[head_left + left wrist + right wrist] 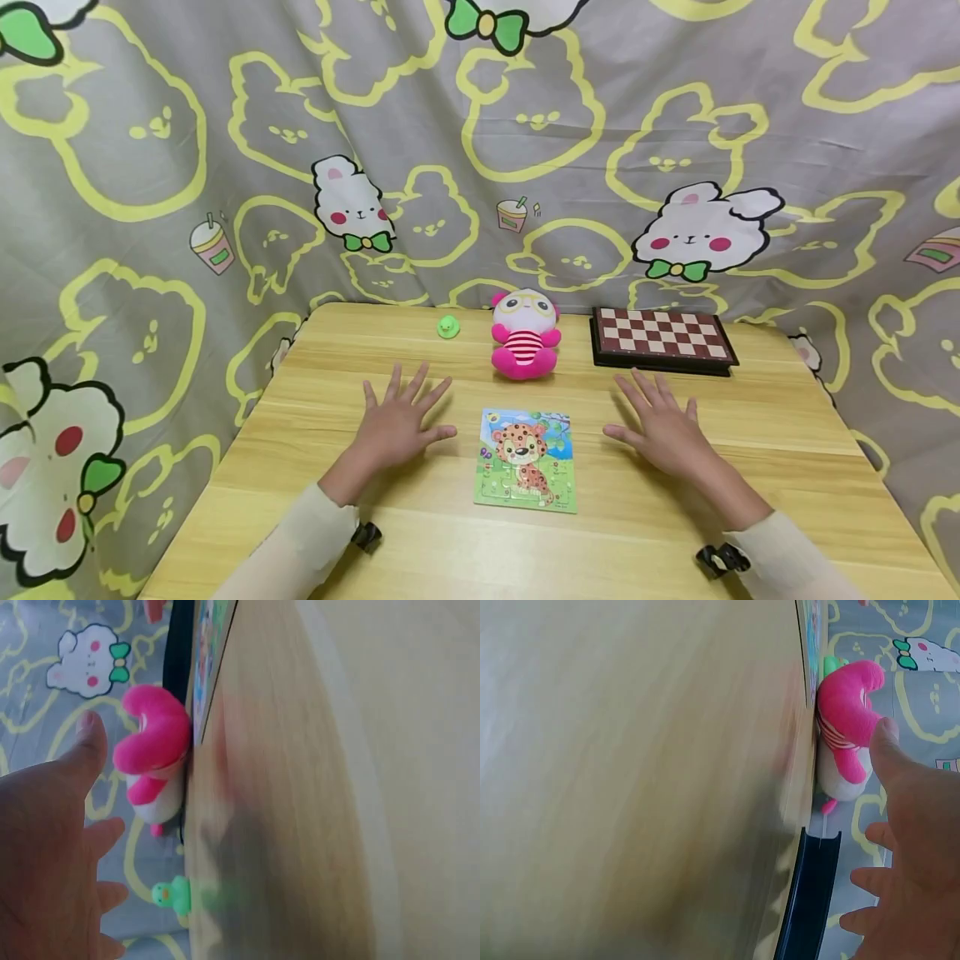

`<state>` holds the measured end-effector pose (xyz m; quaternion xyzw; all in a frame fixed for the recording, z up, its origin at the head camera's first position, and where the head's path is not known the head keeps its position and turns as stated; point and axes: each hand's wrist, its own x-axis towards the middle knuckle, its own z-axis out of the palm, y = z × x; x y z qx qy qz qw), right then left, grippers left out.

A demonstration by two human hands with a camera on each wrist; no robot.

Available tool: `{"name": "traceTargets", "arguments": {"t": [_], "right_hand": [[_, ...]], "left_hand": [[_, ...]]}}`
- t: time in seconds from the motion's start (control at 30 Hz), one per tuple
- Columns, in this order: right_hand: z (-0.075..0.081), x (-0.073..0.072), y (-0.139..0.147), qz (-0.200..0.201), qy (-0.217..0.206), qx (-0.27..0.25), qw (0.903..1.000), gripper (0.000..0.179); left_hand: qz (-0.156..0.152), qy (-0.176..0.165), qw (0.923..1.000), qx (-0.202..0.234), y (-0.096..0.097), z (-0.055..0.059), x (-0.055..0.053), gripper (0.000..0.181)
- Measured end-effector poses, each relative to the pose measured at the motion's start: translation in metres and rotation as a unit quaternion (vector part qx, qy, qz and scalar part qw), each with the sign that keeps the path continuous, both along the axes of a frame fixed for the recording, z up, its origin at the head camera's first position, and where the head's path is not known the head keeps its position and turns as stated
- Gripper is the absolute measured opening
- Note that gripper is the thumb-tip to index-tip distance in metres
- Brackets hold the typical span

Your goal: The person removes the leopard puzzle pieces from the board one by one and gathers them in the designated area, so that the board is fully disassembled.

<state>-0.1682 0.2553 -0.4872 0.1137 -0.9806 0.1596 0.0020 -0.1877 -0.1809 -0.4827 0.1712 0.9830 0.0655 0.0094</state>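
Observation:
Fingers spread, my left hand (400,422) hovers palm down at the left of a jigsaw puzzle (525,460) with a cartoon leopard on it. My right hand (663,429) is held the same way at the puzzle's right, its fingers spread and holding nothing. Neither hand touches the puzzle, which lies flat with its pieces fitted together. Behind it sits a pink and white plush panda (525,337) with a striped belly. In the left wrist view the thumb and fingers (112,896) stand apart from the plush panda (161,739).
A small green toy duck (447,327) stands to the left of the plush. At the back right lies a brown and cream checkered board case (663,340), beyond my right fingertips. A patterned curtain (420,125) hangs behind the wooden table (420,550) and along its sides.

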Motion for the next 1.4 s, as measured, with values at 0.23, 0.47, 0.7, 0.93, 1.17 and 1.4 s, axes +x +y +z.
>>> {"name": "traceTargets", "arguments": {"t": [0.23,0.47,0.7,0.93,1.17,1.4], "right_hand": [[-0.002,-0.001,-0.012,0.016,0.006,-0.006,0.9998,0.086],[-0.004,-0.002,-0.025,0.035,-0.003,-0.018,0.9992,0.087],[-0.005,0.0,-0.041,0.054,-0.011,-0.028,0.9981,0.086],[-0.006,0.002,-0.057,0.082,-0.012,-0.042,0.9957,0.089],[-0.008,0.001,-0.073,0.114,-0.02,-0.053,0.9918,0.087],[-0.008,-0.001,-0.09,0.141,-0.041,-0.067,0.9868,0.085]], "left_hand": [[-0.022,-0.017,0.9996,0.011,0.01,0.002,0.012,0.081],[-0.053,-0.025,0.9983,0.0,0.021,0.001,0.026,0.08],[-0.084,-0.033,0.9959,-0.007,0.028,-0.003,0.036,0.08],[-0.124,-0.06,0.9904,0.01,0.036,-0.006,0.049,0.08],[-0.163,-0.093,0.9821,-0.008,0.044,-0.011,0.059,0.08],[-0.179,-0.101,0.9785,-0.019,0.048,-0.011,0.063,0.079]]}}
